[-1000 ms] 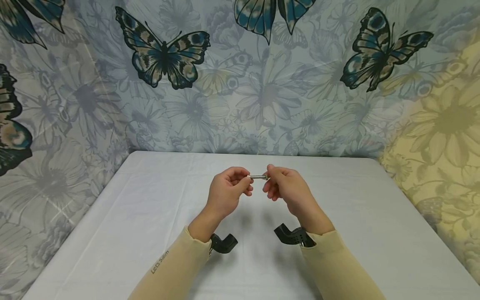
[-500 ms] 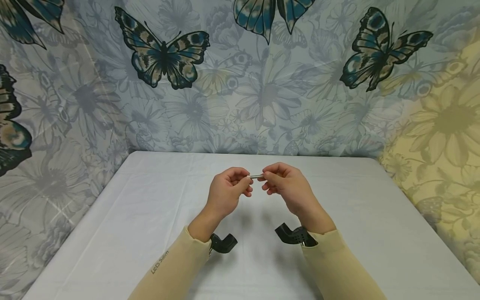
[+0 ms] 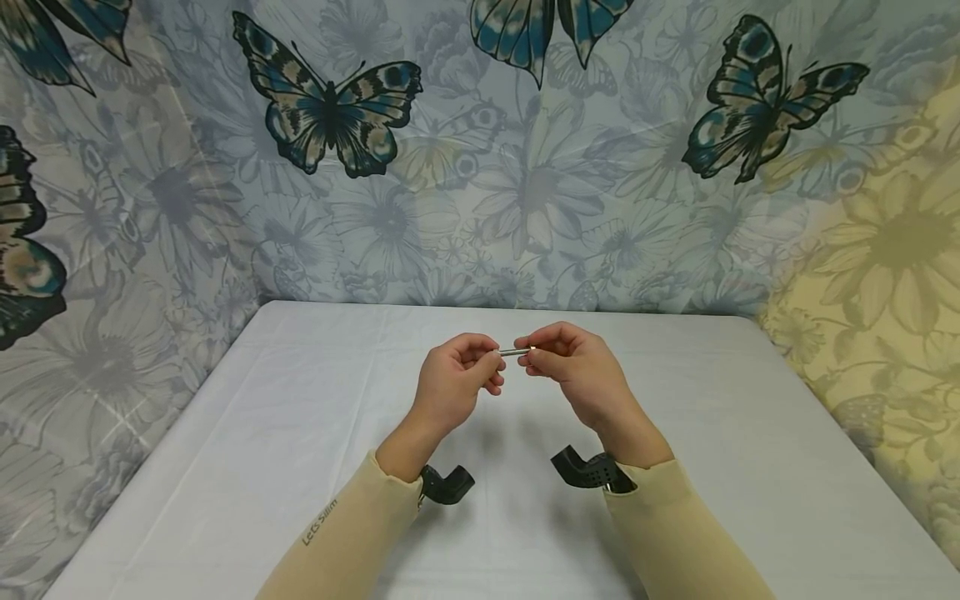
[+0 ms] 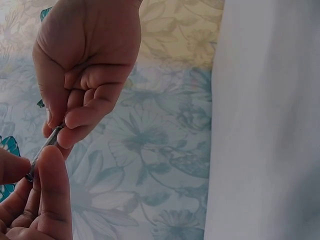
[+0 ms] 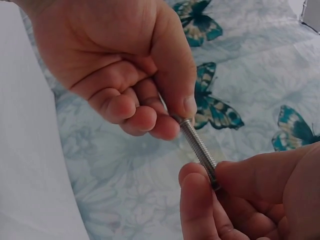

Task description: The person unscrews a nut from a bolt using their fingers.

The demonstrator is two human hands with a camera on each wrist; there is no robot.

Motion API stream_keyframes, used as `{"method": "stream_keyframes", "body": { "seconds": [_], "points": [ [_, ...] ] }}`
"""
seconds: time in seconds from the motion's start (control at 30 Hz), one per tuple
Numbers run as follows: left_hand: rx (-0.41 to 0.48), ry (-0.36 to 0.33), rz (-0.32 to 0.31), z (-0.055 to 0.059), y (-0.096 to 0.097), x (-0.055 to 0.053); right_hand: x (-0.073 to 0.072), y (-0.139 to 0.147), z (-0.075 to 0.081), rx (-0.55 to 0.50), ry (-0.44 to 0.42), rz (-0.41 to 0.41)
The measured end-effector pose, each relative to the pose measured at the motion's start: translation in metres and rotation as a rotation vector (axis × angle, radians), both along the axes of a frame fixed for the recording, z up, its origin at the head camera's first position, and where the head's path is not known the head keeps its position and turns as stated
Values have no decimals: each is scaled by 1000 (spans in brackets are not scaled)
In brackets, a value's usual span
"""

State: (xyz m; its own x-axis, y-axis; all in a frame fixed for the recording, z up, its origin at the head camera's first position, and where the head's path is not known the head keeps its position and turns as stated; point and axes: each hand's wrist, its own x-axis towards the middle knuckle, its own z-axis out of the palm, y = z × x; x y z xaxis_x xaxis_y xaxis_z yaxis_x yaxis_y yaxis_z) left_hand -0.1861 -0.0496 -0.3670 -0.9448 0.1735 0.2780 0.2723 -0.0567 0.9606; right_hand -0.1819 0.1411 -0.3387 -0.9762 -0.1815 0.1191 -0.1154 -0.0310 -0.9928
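A slim silver threaded bolt [image 3: 513,352] is held level between the two hands, above the far half of the table. Its fine thread shows along the shank [image 5: 199,146] in the right wrist view. My left hand [image 3: 448,385] pinches the left end between thumb and forefinger, the other fingers curled below. At the opposite end, my right hand [image 3: 583,377] has its thumb and forefinger on the bolt, covering part of it. In the left wrist view a small dark round end [image 4: 29,177] shows between the right fingers.
A white cloth-covered table [image 3: 300,433] lies beneath the hands. Behind it hangs a floral backdrop [image 3: 525,192] printed with butterflies. A black wrist mount [image 3: 447,486] sits on the left wrist and another black mount [image 3: 583,469] on the right.
The right thumb and forefinger have shifted left along the bolt and changed their hold, now covering the end that showed earlier. The left hand stays in place with its pinch.
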Motion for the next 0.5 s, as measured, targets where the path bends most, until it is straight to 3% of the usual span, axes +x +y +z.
{"method": "stream_keyframes", "body": {
  "seconds": [0.5],
  "points": [
    [24,-14,4,2,-1,0,-1,0,-1,72,50,-22]
  ]
}}
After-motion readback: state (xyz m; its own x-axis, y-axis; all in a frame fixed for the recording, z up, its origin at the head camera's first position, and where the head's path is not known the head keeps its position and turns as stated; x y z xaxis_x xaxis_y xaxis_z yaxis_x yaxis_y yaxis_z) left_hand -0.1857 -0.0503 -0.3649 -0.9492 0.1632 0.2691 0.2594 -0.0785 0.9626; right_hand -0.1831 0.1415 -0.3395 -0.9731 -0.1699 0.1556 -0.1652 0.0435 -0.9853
